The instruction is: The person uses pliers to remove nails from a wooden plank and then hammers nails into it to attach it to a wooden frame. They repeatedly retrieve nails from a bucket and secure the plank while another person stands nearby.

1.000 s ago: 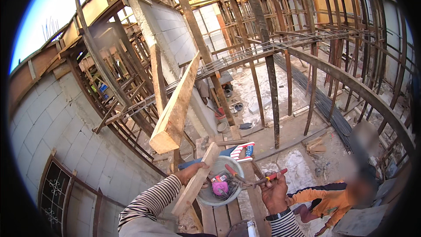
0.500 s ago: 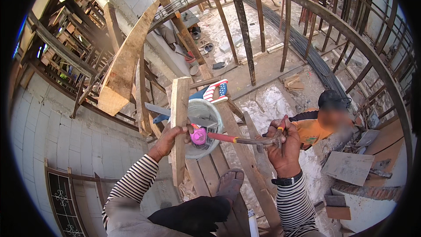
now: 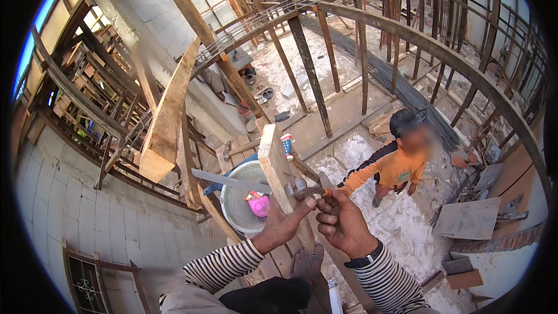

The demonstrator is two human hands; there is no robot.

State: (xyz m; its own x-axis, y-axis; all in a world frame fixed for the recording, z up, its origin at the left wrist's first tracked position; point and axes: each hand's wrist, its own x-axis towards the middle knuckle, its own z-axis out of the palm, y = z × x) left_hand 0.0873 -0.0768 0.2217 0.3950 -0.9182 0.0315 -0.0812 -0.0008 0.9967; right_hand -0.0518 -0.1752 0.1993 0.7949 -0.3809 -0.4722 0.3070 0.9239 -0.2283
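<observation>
My left hand grips a short piece of timber that stands tilted up in front of me; its thumb reaches toward the hammer and most of its fingers are hidden. In my right hand is a hammer, held by the handle close below the head. The metal head lies against or just beside the timber's right side; I cannot tell whether it touches. Below and left of the timber sits a pale bucket holding a pink rounded case. A saw blade crosses over the bucket's rim.
A co-worker in an orange shirt is below on the right. Planks run beneath my foot. A curved wooden beam on posts arcs across the far side. A broad slanted board rises at left; loose panels lie at right.
The hammer has been turned round, its head now pointing left toward the timber. Both hands have come together, the timber moving right with my left hand. The co-worker appears farther left.
</observation>
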